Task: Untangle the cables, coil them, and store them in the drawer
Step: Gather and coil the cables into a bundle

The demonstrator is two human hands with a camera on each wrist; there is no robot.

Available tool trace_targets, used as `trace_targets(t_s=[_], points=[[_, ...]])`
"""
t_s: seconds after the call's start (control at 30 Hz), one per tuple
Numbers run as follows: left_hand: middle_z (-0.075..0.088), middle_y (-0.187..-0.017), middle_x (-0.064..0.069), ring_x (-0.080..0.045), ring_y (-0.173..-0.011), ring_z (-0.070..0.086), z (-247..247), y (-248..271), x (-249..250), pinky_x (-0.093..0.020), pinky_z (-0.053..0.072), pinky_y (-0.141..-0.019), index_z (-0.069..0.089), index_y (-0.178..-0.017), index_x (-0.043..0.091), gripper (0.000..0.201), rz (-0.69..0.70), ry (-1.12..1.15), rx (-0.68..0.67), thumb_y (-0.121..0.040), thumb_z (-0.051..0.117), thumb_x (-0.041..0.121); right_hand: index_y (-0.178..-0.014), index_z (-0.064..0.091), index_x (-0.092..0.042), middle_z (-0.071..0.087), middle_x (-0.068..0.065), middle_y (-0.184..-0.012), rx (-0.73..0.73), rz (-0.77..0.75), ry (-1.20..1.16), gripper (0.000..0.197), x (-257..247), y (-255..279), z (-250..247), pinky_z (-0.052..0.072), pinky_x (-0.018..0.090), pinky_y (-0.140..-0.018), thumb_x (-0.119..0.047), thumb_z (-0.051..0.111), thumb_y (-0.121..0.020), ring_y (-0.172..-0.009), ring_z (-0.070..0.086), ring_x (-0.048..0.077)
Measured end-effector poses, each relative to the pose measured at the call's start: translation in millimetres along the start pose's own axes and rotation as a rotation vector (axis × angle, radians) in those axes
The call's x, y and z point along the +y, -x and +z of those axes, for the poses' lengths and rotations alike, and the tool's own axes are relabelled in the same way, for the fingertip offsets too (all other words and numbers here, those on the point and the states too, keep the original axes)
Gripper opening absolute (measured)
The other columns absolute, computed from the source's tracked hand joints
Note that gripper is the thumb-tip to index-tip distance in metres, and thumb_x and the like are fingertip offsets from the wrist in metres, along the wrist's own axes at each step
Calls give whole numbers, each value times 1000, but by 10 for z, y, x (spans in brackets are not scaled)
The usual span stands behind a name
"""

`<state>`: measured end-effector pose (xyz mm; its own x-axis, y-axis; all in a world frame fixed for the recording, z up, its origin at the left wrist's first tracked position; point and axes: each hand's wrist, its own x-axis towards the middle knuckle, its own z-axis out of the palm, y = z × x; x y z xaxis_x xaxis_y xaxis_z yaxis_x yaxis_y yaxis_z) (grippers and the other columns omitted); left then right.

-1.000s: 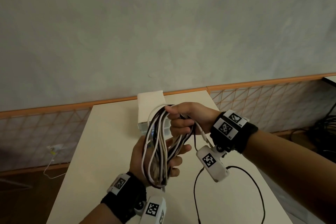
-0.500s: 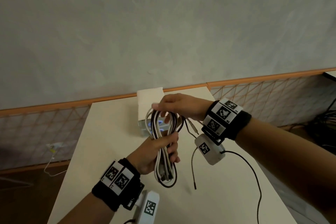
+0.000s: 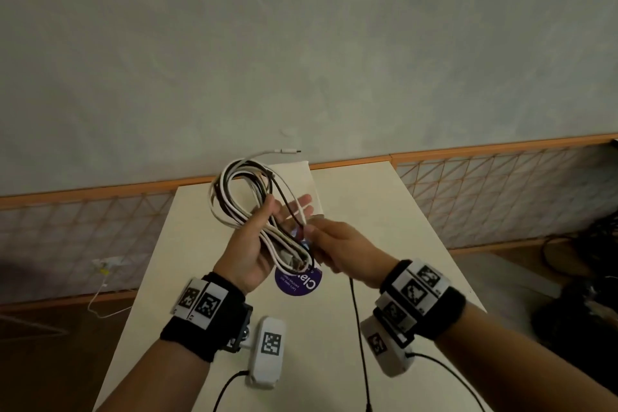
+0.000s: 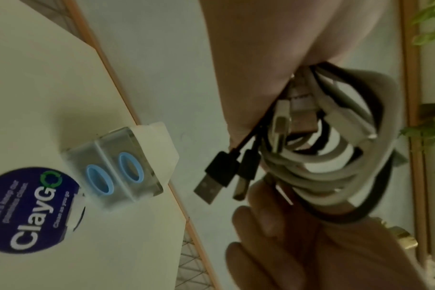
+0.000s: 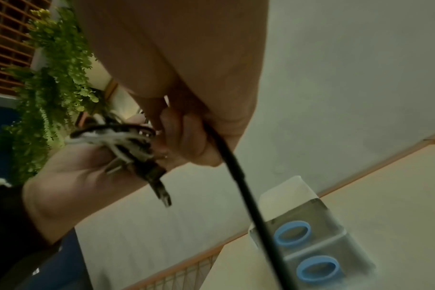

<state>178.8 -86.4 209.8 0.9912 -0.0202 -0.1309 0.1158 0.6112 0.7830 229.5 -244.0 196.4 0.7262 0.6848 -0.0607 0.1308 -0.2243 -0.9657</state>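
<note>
Cable bundle (image 3: pixel 249 207): you have the white and black loops gathered in one long hank held in the air above the table (image 3: pixel 384 211), its long axis running from far-left down to near-right, plugs hanging at the near end.
Loose white end (image 3: pixel 284 151): it sticks out of the far loop toward the right, free of the coil.
Left hand (image 3: pixel 259 244): palm up under the hank, thumb pressing the middle of it, fingers spread almost straight; it carries the whole bundle.
Right hand (image 3: pixel 344 249): just right of the hank's near end, fingers curled; it seems to pinch a strand there, but blur leaves that uncertain.
Drawer unit (image 4: pixel 119 166): a small clear box with two blue ring pulls on the table, beyond and below your hands, both drawers apparently shut.
Nearer hand: your right is free of the load, so it likely suits opening a drawer.
Sticker (image 3: pixel 299 281): round purple label on the table, under the plugs.
</note>
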Motion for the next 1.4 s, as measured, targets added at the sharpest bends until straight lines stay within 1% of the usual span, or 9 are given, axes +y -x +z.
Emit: trace_targets(t_s=[0.13, 0.27, 0.43, 0.73, 0.9, 1.03, 1.13, 1.27, 1.4], points=[[73, -101, -11, -29, -111, 64, -19, -49, -13, -45, 47, -98, 72, -70, 14, 44, 7, 92, 43, -91, 45, 40, -91, 63, -17, 55, -6, -62, 95, -3, 69, 30, 88, -21, 172, 38, 14, -51, -34, 40, -100, -52, 47, 3], [58, -57, -2, -17, -62, 66, -56, -105, 58, -32, 59, -70, 52, -61, 13, 40, 74, 99, 145, -90, 49, 41, -101, 60, 0, 51, -2, -60, 76, 32, 16, 43, 223, 35, 174, 37, 19, -54, -36, 36, -101, -49, 42, 4], [45, -57, 3, -14, -59, 51, -196, -302, 266, -26, 55, -61, 46, -59, 16, 38, 246, 177, 301, -83, 60, 43, -102, 60, -9, 44, -10, -52, 66, 36, 20, 35, 577, 270, 160, 34, 21, -54, -32, 33, -103, -48, 38, 4], [60, -73, -7, -9, -40, 58, -560, -575, 163, -19, 45, -37, 55, -105, 8, 28, 414, -187, 751, -90, 63, 30, -130, 49, -16, 66, 7, -110, -344, -319, 1217, 34, -195, 538, -48, 43, 30, -66, -20, 42, -97, -86, 63, 26], [61, -65, 17, 11, -50, 59, -424, -464, -351, -18, 50, -51, 58, -74, 26, 18, 180, -751, 369, -86, 67, 36, -74, 66, -6, 64, 8, -65, -380, -796, 1260, 11, -1091, 468, 45, 28, 22, -47, -13, 69, -82, -47, 45, 21], [50, -40, 7, -7, -37, 50, -111, -145, -543, -23, 44, -46, 46, -60, 16, 37, 23, -726, 59, -90, 60, 31, -73, 66, -9, 60, 4, -80, -243, -856, 1162, 27, -1301, 79, -276, 42, 30, -59, -32, 63, -86, -75, 55, 22], [39, -48, 1, -17, -36, 39, 60, 53, -622, -25, 38, -44, 42, -65, 13, 56, -126, -506, -115, -70, 67, 62, -68, 64, -12, 54, 4, -95, -152, -724, 999, 29, -1212, -129, -504, 46, 34, -74, -36, 68, -83, -82, 51, 18], [38, -51, 0, -15, -36, 40, 158, 178, -545, -24, 35, -44, 41, -67, 14, 40, -230, -401, -241, -84, 58, 46, -78, 61, -11, 53, 6, -108, -191, -222, 803, 25, -906, -281, -592, 47, 37, -89, -33, 64, -89, -88, 55, 17], [37, -54, -1, -15, -36, 42, 149, 191, -488, -24, 40, -45, 44, -67, 16, 39, -244, -461, -262, -86, 58, 48, -90, 59, -16, 58, 12, -83, -152, 128, 265, 6, -624, -226, -505, 43, 41, -64, -22, 58, -91, -70, 51, 25]])
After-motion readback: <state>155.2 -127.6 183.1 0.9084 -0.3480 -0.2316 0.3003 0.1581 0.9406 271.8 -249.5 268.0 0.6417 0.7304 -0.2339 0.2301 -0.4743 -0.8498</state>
